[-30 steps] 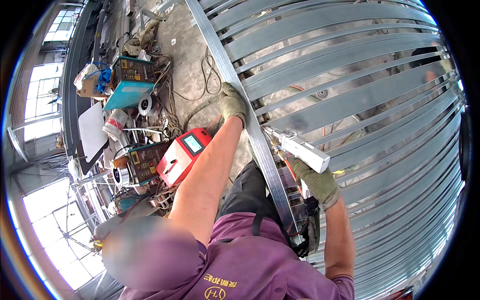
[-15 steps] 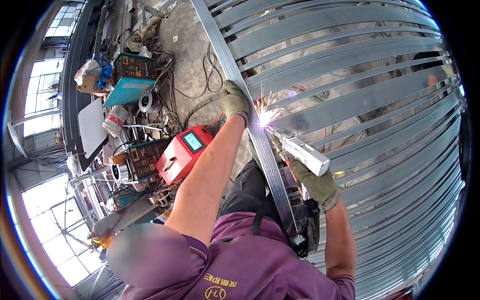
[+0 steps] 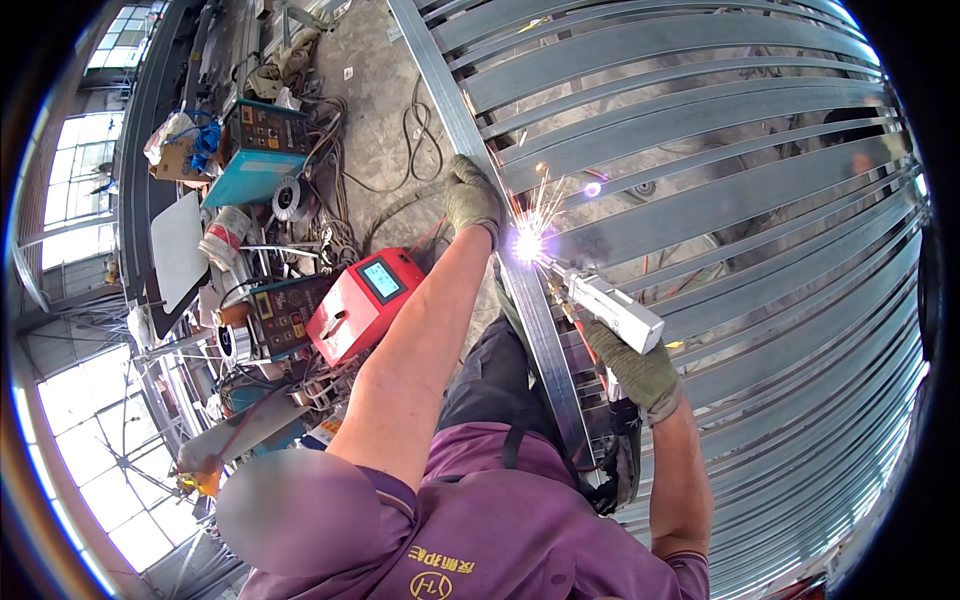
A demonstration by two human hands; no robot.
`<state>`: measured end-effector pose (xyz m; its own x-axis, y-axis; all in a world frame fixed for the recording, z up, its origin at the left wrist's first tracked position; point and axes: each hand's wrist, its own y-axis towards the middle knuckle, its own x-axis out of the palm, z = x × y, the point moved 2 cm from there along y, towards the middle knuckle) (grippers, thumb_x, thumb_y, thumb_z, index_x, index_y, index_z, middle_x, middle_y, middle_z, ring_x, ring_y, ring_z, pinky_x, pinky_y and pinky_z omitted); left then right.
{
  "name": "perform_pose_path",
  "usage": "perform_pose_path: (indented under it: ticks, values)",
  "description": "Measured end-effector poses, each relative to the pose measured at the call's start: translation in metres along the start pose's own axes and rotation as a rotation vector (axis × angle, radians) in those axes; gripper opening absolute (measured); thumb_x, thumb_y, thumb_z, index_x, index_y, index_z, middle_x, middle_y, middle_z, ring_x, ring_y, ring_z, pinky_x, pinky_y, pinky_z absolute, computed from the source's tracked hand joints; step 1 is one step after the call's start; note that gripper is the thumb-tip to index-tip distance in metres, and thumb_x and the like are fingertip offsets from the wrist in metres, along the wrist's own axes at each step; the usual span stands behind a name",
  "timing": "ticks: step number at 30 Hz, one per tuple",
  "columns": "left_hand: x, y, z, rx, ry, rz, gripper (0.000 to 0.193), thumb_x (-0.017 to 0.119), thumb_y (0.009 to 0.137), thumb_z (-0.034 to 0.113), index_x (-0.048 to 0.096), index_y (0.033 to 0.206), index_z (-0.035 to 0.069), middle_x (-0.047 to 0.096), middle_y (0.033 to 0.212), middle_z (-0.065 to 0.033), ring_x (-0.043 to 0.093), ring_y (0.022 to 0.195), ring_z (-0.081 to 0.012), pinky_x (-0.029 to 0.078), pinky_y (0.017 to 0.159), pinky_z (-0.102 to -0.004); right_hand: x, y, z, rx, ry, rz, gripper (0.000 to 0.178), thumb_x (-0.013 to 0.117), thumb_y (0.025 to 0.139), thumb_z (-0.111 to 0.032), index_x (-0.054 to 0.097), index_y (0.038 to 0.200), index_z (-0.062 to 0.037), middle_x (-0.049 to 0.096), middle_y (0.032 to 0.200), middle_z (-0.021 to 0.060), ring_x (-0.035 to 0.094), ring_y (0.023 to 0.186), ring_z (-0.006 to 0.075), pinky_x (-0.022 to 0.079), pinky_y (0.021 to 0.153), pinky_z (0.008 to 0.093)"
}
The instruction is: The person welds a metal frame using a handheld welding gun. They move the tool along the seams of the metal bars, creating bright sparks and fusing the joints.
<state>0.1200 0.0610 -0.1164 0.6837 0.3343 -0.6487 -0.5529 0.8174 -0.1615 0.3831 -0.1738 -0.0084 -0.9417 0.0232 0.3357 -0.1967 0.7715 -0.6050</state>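
My right hand (image 3: 636,374), in a green work glove, is wrapped round the grip of a white and silver welding gun (image 3: 610,305). The gun's tip meets the long grey metal rail (image 3: 535,310), where a bright purple-white glow (image 3: 527,245) throws orange sparks up and to the right. Just left of the glow, my left hand (image 3: 472,203), gloved too, grips the rail's edge with its fingers curled over it. Several grey metal slats (image 3: 640,222) run off to the right from this rail. The exact weld point is lost in the glare.
A red box with a lit screen (image 3: 365,305) stands left of my left forearm. Two teal machines, one nearer (image 3: 285,315) and one farther (image 3: 262,160), lie beyond it among tangled cables (image 3: 335,215) and wire spools. A loose cable (image 3: 425,130) curls on the concrete floor.
The glow at the gun's tip looks larger and brighter, and a small purple light spot shows more strongly over the slats. Both hands keep nearly the same place on rail and gun.
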Motion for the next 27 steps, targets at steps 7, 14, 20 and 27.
perform_pose_path:
  ticks: [7,14,20,27]
  values:
    - [-0.005,0.005,0.0,-0.034,0.026,-0.038,0.078,0.028,0.111,0.061,0.066,0.128,-0.006,0.07,0.123,-0.0349,0.063,0.121,-0.0518,0.049,0.105,-0.0524,0.001,-0.002,0.004,-0.031,0.018,-0.01,0.041,0.083,0.096,-0.021,0.07,0.133,-0.0055,0.075,0.107,-0.0004,0.066,0.083,0.0057,0.055,0.068,0.0245]
    - [-0.003,0.009,-0.005,-0.021,-0.043,-0.019,0.078,0.029,0.111,0.06,0.067,0.126,-0.006,0.071,0.122,-0.0341,0.065,0.119,-0.051,0.049,0.104,-0.0525,0.003,-0.001,0.002,-0.059,-0.004,-0.005,0.043,0.082,0.096,-0.021,0.07,0.134,-0.0056,0.075,0.106,-0.0016,0.065,0.081,0.0043,0.055,0.067,0.0243]
    - [-0.011,-0.004,0.016,-0.021,0.05,0.008,0.079,0.029,0.111,0.061,0.068,0.123,-0.007,0.071,0.12,-0.034,0.066,0.118,-0.0508,0.049,0.104,-0.0525,0.002,-0.005,0.001,-0.067,-0.111,-0.014,0.04,0.075,0.102,-0.021,0.067,0.138,-0.0042,0.073,0.101,0.0013,0.06,0.068,0.0068,0.052,0.057,0.0257]
    - [-0.011,-0.001,0.012,-0.018,0.024,0.052,0.077,0.036,0.11,0.064,0.07,0.119,-0.005,0.074,0.113,-0.0274,0.069,0.106,-0.043,0.051,0.095,-0.0487,0.001,-0.007,0.002,-0.037,-0.097,-0.008,0.042,0.079,0.099,-0.021,0.068,0.137,-0.0047,0.074,0.101,-0.0007,0.061,0.075,0.0047,0.053,0.064,0.0245]
